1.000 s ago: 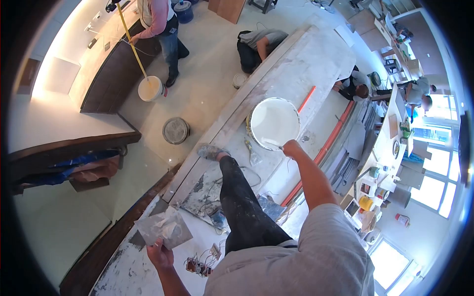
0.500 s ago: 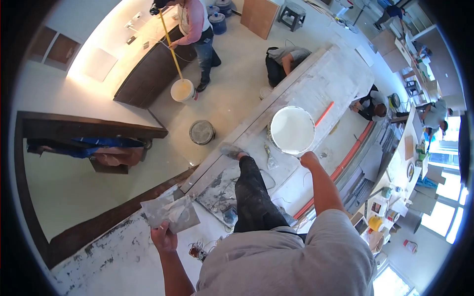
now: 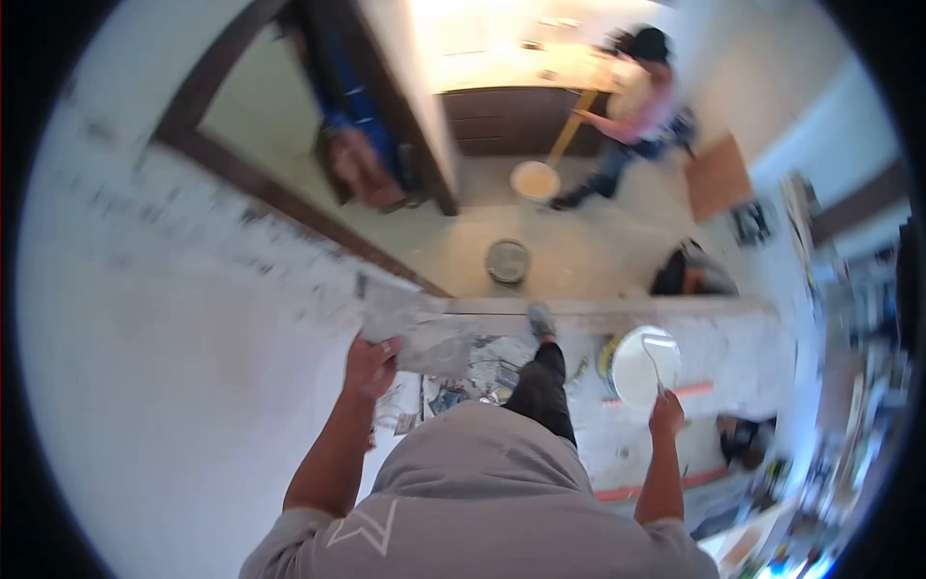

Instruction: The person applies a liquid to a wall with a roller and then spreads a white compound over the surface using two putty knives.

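Observation:
My left hand (image 3: pixel 371 367) grips the near-left edge of a thin, flat grey board (image 3: pixel 429 333) with whitish smears on it, held out beside the pale wall. In my right hand (image 3: pixel 666 415) is the handle of a paint roller (image 3: pixel 652 359). Its bent wire frame reaches over a round bucket (image 3: pixel 614 370) of white paint. The roller head is hard to make out against the white. The bucket stands on the pale, dusty surface to the right of my outstretched leg (image 3: pixel 542 386).
Beyond the ledge (image 3: pixel 617 307), a person (image 3: pixel 641 116) holds a yellow pole in another bucket (image 3: pixel 534 180). A dark lidded bucket (image 3: pixel 507 261) stands on the floor. Two more people crouch to the right, one (image 3: pixel 694 272) beyond the ledge. A dark-framed opening (image 3: pixel 318 227) is upper left.
My view has swung left, bringing more wall into sight, and is blurred. The roller's wire frame now shows above the paint. The grey board is still in my left hand.

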Tool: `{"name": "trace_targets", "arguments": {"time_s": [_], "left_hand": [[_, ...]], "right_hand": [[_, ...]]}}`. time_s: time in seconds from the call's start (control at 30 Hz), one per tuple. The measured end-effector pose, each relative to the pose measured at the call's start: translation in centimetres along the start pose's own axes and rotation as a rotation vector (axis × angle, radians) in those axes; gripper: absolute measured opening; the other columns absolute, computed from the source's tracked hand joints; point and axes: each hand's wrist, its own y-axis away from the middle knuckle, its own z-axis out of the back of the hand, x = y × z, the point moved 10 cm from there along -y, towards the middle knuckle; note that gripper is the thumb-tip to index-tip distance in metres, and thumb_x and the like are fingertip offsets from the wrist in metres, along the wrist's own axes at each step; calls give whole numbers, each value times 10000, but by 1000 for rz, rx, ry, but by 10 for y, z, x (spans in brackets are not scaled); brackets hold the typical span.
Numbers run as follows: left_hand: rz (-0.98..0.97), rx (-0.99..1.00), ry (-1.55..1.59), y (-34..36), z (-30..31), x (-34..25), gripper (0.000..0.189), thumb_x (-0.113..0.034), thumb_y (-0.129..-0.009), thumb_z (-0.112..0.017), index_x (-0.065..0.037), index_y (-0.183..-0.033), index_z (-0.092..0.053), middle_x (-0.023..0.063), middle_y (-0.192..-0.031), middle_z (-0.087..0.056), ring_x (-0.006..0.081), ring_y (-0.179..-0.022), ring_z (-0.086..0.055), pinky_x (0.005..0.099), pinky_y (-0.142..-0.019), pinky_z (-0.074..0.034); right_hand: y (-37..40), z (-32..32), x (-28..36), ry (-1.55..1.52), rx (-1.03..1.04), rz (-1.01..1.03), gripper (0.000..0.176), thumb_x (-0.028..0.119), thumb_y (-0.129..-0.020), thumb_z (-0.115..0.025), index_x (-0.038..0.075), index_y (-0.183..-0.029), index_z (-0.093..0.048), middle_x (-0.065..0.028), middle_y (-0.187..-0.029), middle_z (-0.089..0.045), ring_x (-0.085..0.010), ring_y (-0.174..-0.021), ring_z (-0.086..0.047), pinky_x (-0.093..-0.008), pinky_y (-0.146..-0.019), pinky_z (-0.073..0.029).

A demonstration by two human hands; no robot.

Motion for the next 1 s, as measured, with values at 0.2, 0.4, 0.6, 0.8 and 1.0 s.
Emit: {"name": "trace_targets", "arguments": {"time_s": [0.2,0.4,0.6,0.8,1.0], "left_hand": [[-109,-138,120,51,59,-29,519,26,-842,-657,4,-1338,-508,125,-1298,-612,263,-1216,-590,408,-1061,-457],[-259,-242,220,118,111,-39,503,58,-857,-574,26,-1350,-484,148,-1296,-607,292,-1225,-586,429,-1062,-461],[-268,-507,236,182,152,-19,558,-18,-829,-632,37,-1359,-465,168,-1282,-605,328,-1198,-600,457,-1040,-486],[-330,-676,285,225,167,4,566,-11,-823,-630,38,-1360,-461,162,-1276,-605,328,-1207,-593,470,-1061,-471],[-287,-816,351,256,185,37,583,20,-802,-619,39,-1362,-458,172,-1275,-604,348,-1210,-589,490,-1073,-462]], "right_hand": [[-4,45,178,-389,155,391,330,182,-943,-602,-18,-1196,-672,-225,-1131,-700,-357,-1062,-678,-410,-944,-517],[32,29,397,-65,359,899,317,241,-906,-631,61,-1158,-701,-228,-1040,-693,-401,-971,-661,-473,-869,-513],[80,-55,578,93,490,1147,252,239,-892,-593,95,-1057,-716,-186,-955,-702,-380,-932,-677,-496,-815,-537],[117,-140,687,134,558,1227,247,238,-897,-576,106,-1055,-712,-184,-997,-703,-379,-948,-679,-500,-809,-539],[136,-193,734,165,539,1289,208,123,-872,-554,19,-969,-705,-196,-943,-714,-352,-920,-706,-472,-786,-569]]}}
